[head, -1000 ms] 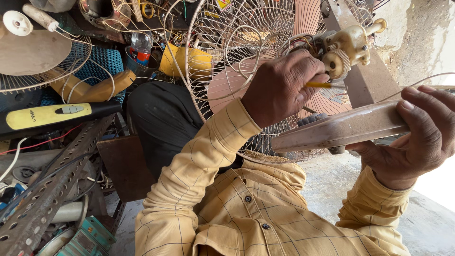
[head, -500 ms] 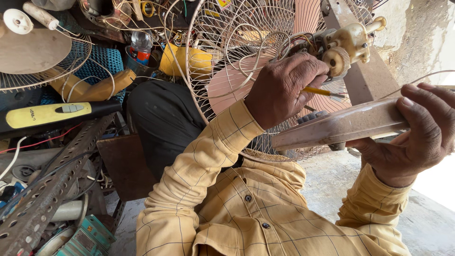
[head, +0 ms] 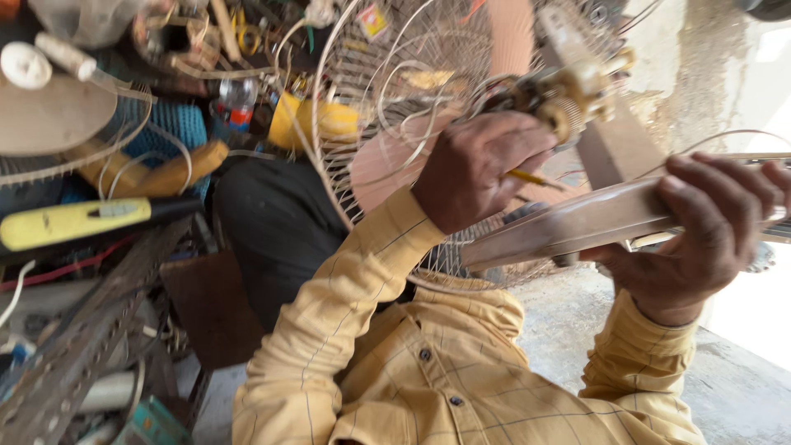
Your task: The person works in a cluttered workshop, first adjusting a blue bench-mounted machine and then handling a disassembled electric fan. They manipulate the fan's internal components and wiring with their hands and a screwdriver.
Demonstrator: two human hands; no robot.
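Observation:
My left hand (head: 482,165) is closed around a small yellow-handled screwdriver (head: 531,178), whose tip points at the fan motor (head: 568,99) with its brass-coloured parts. My right hand (head: 709,239) grips a pale translucent fan blade (head: 568,229) that runs from the right toward the middle. A round wire fan guard (head: 371,107) stands behind my left hand and partly around the motor. Both of my arms are in yellow checked sleeves (head: 346,313). The screwdriver's tip is hidden against the motor.
On the left lies a heap of clutter: a yellow-and-black tool (head: 74,222), a perforated metal strip (head: 74,363), another fan guard (head: 58,124), a yellow container (head: 309,124) and loose wires. A concrete floor (head: 741,387) shows at the lower right and a rough wall (head: 700,74) at the upper right.
My left hand with the screwdriver has shifted slightly down at the motor. My right hand keeps the same grip on the blade.

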